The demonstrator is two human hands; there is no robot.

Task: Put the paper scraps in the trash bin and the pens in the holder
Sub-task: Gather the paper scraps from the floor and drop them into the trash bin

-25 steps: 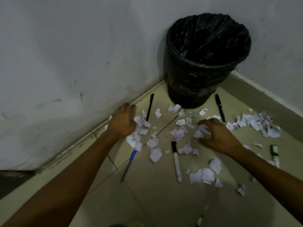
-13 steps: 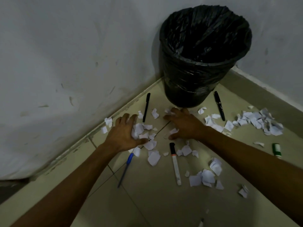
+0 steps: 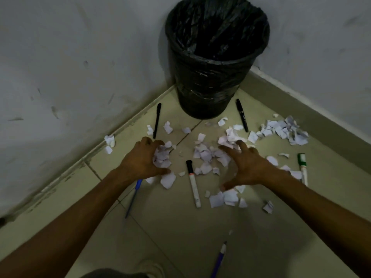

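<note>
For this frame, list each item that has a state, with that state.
trash bin: upright in the corner, lined with a black bag, open top.
left hand: fingers curled around a clump of paper scraps.
right hand: fingers spread, over the scraps.
white marker: capped, lying flat.
green marker: capped, lying flat.
two black pens: lying flat by the bin.

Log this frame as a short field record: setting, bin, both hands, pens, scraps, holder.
setting: tiled floor in a wall corner
bin: round black bin lined with a black plastic bag, upright in the corner; no scraps visible inside
left hand: curled over a bunch of white paper scraps
right hand: fingers spread over the middle scrap pile
pens: two black pens flanking the bin; white marker with black cap; blue pen; green-capped marker; another blue pen near the bottom edge
other scraps: heap at right
holder: not in view
</note>
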